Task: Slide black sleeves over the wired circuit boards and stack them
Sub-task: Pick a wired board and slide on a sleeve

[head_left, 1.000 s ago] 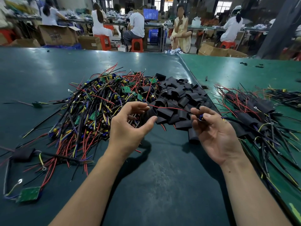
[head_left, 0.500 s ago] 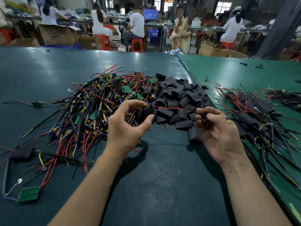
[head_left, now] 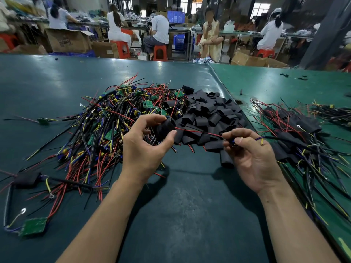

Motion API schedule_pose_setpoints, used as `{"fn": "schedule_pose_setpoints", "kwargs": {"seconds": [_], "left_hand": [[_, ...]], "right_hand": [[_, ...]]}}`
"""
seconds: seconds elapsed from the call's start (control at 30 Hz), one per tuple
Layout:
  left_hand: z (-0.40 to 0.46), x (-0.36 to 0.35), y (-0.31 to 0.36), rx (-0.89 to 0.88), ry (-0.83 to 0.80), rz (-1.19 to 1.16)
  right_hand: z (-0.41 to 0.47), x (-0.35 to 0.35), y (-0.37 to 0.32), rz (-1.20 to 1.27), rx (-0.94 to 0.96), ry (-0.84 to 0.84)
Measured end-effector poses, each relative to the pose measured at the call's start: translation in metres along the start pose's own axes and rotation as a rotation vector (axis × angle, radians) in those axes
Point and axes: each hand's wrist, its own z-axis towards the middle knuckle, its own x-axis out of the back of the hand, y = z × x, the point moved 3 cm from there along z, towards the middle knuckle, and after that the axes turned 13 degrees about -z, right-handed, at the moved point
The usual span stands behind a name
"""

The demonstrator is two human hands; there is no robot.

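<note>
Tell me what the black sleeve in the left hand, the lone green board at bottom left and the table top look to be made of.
Black sleeve: thin, matte, flexible tubing, probably plastic or rubbery; it flattens under the left hand.
Green board: rigid flat laminate, likely fibreglass circuit board, with a speckled, slightly glossy green coating.
Table top: dark green sheet, perhaps rubber or vinyl matting; soft sheen with scuffed patches.

You are on an electronics assembly floor. Your wide dark green matted table [head_left: 57, 88] carries a heap of small green circuit boards with red, black and yellow wires [head_left: 117, 122] beside a heap of short black tube sleeves [head_left: 210, 114]. Behind it, seated workers on low red plastic stools [head_left: 160, 52] face long benches (most with their backs to you), with open brown cardboard cartons [head_left: 67, 42] and a blue plastic crate [head_left: 179, 41] on the floor.
</note>
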Motion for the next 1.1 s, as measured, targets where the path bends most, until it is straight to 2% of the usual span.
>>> {"fn": "schedule_pose_setpoints", "kwargs": {"seconds": [0.3, 0.5, 0.57, 0.67, 0.83, 1.1], "left_hand": [[0.002, 0.004, -0.001, -0.011, -0.083, 0.054], [-0.006, -0.008, 0.0, -0.071, -0.429, 0.178], [-0.01, -0.016, 0.003, -0.101, -0.488, 0.206], [-0.012, -0.02, 0.004, -0.101, -0.466, 0.193], [-0.012, -0.024, 0.005, -0.02, -0.465, 0.054], [-0.014, -0.026, 0.001, 0.075, -0.455, -0.071]], "right_hand": [[0.0, -0.002, 0.003, -0.059, -0.02, -0.028], [0.002, -0.007, 0.007, 0.038, -0.036, 0.016], [0.002, -0.013, 0.012, 0.042, -0.012, 0.021], [0.0, -0.019, 0.018, -0.015, 0.019, -0.008], [-0.003, -0.026, 0.019, -0.286, 0.107, -0.054], [-0.004, -0.028, 0.019, -0.132, 0.037, -0.072]]}}
